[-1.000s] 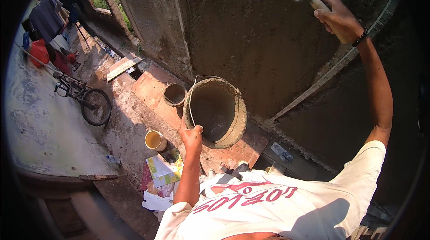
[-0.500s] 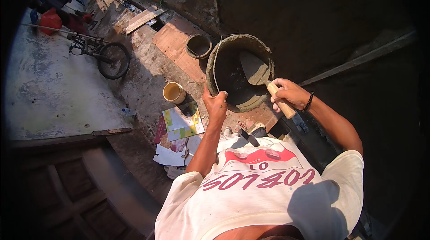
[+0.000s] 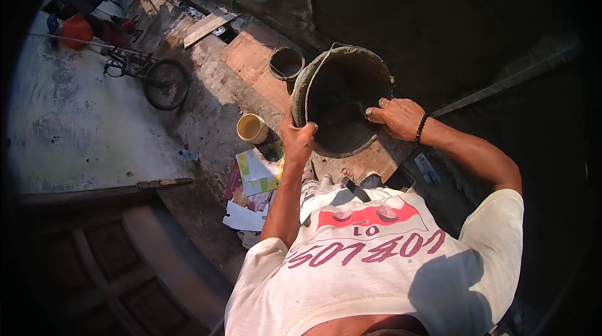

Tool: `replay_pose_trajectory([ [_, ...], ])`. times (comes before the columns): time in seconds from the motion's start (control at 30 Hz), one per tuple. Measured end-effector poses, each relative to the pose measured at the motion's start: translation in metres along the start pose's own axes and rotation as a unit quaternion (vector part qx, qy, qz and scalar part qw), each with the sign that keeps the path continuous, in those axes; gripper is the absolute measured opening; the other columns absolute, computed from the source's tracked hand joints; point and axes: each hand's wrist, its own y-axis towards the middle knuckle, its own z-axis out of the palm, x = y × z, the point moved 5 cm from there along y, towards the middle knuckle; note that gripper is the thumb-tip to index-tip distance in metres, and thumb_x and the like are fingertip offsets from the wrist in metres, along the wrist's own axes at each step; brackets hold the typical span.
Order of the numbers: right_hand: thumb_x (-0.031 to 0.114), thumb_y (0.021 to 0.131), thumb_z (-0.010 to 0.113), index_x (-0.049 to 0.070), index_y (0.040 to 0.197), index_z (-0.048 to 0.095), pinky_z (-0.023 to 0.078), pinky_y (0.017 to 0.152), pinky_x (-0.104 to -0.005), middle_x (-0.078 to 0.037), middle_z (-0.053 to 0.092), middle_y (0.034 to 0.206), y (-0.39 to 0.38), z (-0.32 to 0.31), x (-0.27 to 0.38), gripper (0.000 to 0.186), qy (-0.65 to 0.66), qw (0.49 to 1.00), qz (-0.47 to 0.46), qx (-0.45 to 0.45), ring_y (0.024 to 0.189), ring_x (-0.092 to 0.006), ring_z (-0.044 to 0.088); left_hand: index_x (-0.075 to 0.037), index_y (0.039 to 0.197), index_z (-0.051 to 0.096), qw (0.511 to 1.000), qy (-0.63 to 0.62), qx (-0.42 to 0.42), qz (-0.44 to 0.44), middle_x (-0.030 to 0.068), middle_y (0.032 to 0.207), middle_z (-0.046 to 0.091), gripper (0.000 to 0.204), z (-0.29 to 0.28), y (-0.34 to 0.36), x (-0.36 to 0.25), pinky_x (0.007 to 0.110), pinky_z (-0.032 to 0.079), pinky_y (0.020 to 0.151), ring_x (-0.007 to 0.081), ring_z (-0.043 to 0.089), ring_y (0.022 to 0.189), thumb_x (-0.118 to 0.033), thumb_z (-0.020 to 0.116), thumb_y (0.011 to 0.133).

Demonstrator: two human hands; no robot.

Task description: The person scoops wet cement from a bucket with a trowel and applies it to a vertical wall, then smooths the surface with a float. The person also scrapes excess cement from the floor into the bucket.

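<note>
A large mortar-crusted bucket with a thin wire handle is tilted in front of me, its inside in deep shadow. My left hand grips its near left rim, thumb over the edge. Over the bucket's right side, my right hand is closed with the knuckles up, a dark bead bracelet at its wrist. It holds the wooden-handled trowel seen half a second ago. Hand and shadow now hide most of that trowel, and its blade is down inside the bucket, hard to make out.
A small dark bucket stands on a board beyond the large one. Nearer left are a cream pail and flattened cardboard. A bicycle leans along the pale wall. A plank lies farther off.
My right hand has turned over and swung in over the bucket, taking the trowel's blade from the right inner wall down into the shadow. My left hand keeps its hold on the rim.
</note>
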Motion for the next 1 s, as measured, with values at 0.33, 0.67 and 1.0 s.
replay_pose_trajectory([
  [0.33,0.008,0.085,0.056,0.011,0.121,0.058,0.053,0.071,-0.0459,-0.018,0.061,0.098,-0.011,0.009,0.017,0.036,-0.060,0.998,0.032,0.001,0.083,-0.0355,0.066,0.003,0.142,0.041,0.998,-0.022,0.027,-0.045,0.0092,0.115,0.062,0.074,0.005,-0.001,0.012,0.020,0.047,0.065,0.0099,0.060,0.081,0.009,0.049,0.069],
  [0.67,0.012,0.078,0.065,0.003,0.109,0.061,0.051,0.070,-0.0403,-0.015,0.062,0.090,-0.006,-0.036,0.022,0.032,-0.223,0.957,0.144,-0.113,0.089,-0.0289,0.060,0.002,0.138,0.047,0.993,0.114,-0.028,-0.004,0.0245,0.132,0.053,0.071,0.030,-0.003,0.026,0.034,0.045,0.095,0.0303,0.055,0.118,0.004,0.054,0.068],
  [1.0,0.012,0.082,0.058,0.006,0.081,0.069,0.057,0.068,-0.0412,-0.015,0.069,0.076,0.013,-0.010,-0.012,0.013,-0.130,0.983,0.131,-0.005,0.079,-0.0316,0.070,-0.013,0.139,0.052,0.966,0.213,-0.003,0.149,0.0254,0.148,0.039,0.076,0.052,-0.018,-0.010,0.039,0.048,0.096,0.0377,0.050,0.128,0.008,0.052,0.065],
])
